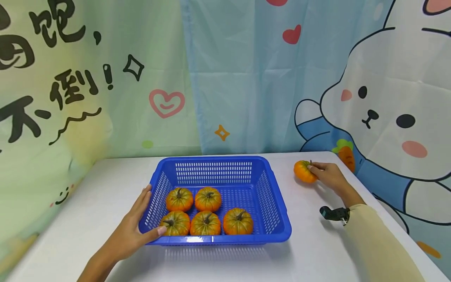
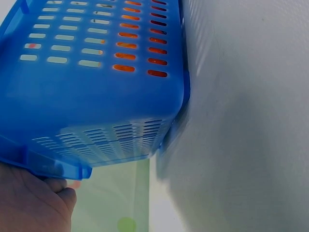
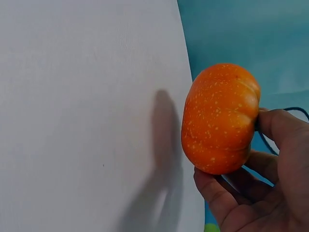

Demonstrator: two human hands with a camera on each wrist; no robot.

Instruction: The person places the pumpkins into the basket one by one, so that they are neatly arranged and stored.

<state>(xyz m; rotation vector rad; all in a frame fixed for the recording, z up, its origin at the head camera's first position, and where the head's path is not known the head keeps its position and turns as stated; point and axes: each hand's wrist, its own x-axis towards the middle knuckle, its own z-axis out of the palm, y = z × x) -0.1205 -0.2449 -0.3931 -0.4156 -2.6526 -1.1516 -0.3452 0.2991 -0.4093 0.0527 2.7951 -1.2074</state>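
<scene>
A blue plastic basket (image 1: 225, 239) stands on the white table with several small orange pumpkins in it, such as the front right pumpkin (image 1: 238, 221). My left hand (image 1: 128, 231) grips its near left corner, the thumb over the front rim and the fingers along the left side. From the left wrist, the hand (image 2: 36, 200) shows at the rim of the basket (image 2: 91, 92). Right of the basket, my right hand (image 1: 329, 176) holds another pumpkin (image 1: 304, 172) between thumb and fingers. In the right wrist view this pumpkin (image 3: 219, 121) hangs above its shadow, tilted sideways.
The white table (image 1: 299, 258) ends at a printed curtain (image 1: 239, 78) behind it. A black wrist device (image 1: 334, 214) sits at the right sleeve cuff. On the basket's right side, the bare mesh floor (image 1: 243, 196) shows.
</scene>
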